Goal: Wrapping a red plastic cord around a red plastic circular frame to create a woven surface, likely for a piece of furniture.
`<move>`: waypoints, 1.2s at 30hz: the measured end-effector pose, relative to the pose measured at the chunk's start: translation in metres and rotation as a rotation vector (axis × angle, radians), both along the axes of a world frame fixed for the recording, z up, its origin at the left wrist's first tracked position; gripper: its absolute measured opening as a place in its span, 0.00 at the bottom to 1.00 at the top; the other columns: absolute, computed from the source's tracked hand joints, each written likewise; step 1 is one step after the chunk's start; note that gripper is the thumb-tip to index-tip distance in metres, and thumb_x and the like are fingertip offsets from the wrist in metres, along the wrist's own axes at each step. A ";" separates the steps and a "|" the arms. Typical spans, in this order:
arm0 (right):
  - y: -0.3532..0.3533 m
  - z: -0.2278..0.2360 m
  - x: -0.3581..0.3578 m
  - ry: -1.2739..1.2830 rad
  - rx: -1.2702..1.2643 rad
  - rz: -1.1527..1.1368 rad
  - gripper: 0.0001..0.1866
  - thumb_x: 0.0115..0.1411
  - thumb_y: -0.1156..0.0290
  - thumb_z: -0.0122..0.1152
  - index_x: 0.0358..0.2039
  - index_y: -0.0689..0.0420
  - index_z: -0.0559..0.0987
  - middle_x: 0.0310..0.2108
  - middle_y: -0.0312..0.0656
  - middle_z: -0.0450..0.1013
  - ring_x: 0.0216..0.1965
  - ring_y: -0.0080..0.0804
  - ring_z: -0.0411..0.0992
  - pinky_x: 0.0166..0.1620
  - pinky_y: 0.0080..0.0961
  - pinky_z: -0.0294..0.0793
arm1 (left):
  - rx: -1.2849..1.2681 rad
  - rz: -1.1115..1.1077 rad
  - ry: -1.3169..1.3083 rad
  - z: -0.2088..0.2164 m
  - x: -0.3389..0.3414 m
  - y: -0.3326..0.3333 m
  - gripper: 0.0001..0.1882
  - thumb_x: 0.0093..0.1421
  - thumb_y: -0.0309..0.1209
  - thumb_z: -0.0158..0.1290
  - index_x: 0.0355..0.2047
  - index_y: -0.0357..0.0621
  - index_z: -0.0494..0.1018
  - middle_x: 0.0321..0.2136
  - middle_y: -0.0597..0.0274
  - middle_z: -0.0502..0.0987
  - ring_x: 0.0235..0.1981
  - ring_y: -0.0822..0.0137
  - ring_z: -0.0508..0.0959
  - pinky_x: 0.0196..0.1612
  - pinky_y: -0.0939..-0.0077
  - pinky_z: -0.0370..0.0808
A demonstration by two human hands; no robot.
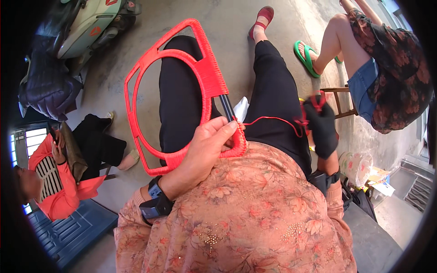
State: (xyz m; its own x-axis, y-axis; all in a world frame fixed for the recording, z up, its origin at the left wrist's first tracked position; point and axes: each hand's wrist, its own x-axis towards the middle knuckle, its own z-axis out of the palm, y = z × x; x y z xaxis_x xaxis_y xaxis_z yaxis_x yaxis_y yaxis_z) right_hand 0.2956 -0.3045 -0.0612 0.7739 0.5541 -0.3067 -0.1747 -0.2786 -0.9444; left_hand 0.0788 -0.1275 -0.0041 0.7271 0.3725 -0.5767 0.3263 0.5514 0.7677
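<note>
A frame wound in red cord (213, 75), with a large round ring inside straight outer bars, lies tilted across my lap. Its lower right corner is pinched between the thumb and fingers of my left hand (200, 143). Just above those fingers a short stretch of black bar (226, 106) shows bare. From that corner a loose red cord (275, 118) runs rightward to my right hand (322, 129), which wears a black glove. The gloved fingers are closed around bunched red cord beside my right thigh. A white scrap (241, 109) lies between my thighs, partly behind the frame.
At right, a person in green flip-flops (307, 59) sits on a wooden stool (339, 101). Another in a coral jacket (57, 200) sits at left. A scooter (91, 27) stands at far left. A clear plastic tub (356, 167) is by my right elbow.
</note>
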 end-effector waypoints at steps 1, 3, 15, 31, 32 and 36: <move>0.015 0.009 -0.019 -0.246 0.043 0.206 0.15 0.57 0.75 0.58 0.46 0.59 0.74 0.31 0.34 0.74 0.32 0.22 0.73 0.34 0.21 0.72 | -0.006 -0.018 0.012 -0.001 0.000 0.000 0.12 0.67 0.35 0.46 0.41 0.40 0.73 0.30 0.67 0.77 0.28 0.80 0.76 0.35 0.86 0.74; 0.047 0.031 -0.044 -0.661 0.171 0.564 0.17 0.55 0.74 0.61 0.46 0.57 0.75 0.32 0.38 0.75 0.33 0.28 0.75 0.34 0.24 0.73 | -0.011 -0.030 0.022 0.002 -0.001 0.001 0.12 0.66 0.35 0.46 0.42 0.39 0.73 0.30 0.67 0.77 0.28 0.80 0.76 0.35 0.85 0.74; 0.071 0.037 -0.062 -1.150 0.254 0.821 0.15 0.48 0.73 0.58 0.39 0.55 0.74 0.31 0.38 0.73 0.30 0.35 0.75 0.30 0.28 0.73 | -0.016 -0.065 0.004 0.001 -0.010 0.004 0.11 0.65 0.32 0.47 0.42 0.39 0.73 0.33 0.67 0.77 0.31 0.80 0.75 0.36 0.86 0.73; 0.066 0.018 -0.055 0.122 0.183 0.366 0.12 0.60 0.69 0.57 0.43 0.59 0.77 0.30 0.32 0.73 0.27 0.18 0.69 0.31 0.19 0.69 | -0.062 -0.100 -0.013 0.003 -0.013 0.003 0.13 0.66 0.35 0.47 0.41 0.38 0.73 0.31 0.67 0.77 0.31 0.78 0.76 0.37 0.83 0.74; 0.063 0.018 -0.051 0.350 0.092 0.349 0.12 0.62 0.67 0.57 0.42 0.61 0.78 0.28 0.31 0.72 0.28 0.14 0.67 0.31 0.16 0.67 | -0.057 -0.109 -0.028 0.004 -0.013 0.003 0.12 0.66 0.35 0.47 0.41 0.38 0.73 0.31 0.67 0.77 0.31 0.78 0.76 0.37 0.83 0.74; 0.065 0.014 -0.058 0.515 0.134 0.406 0.13 0.62 0.67 0.56 0.43 0.61 0.78 0.26 0.30 0.71 0.27 0.14 0.66 0.31 0.13 0.65 | -0.072 -0.108 -0.022 0.006 -0.012 0.004 0.12 0.65 0.35 0.48 0.40 0.38 0.73 0.30 0.67 0.77 0.30 0.79 0.76 0.38 0.83 0.74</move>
State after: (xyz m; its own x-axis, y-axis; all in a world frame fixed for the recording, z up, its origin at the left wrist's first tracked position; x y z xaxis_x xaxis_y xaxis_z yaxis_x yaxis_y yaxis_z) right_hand 0.2378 -0.2398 -0.0470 0.2691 0.8295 -0.4894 -0.5186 -0.3034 -0.7994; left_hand 0.0665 -0.1236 0.0020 0.7733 0.2494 -0.5829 0.3705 0.5683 0.7347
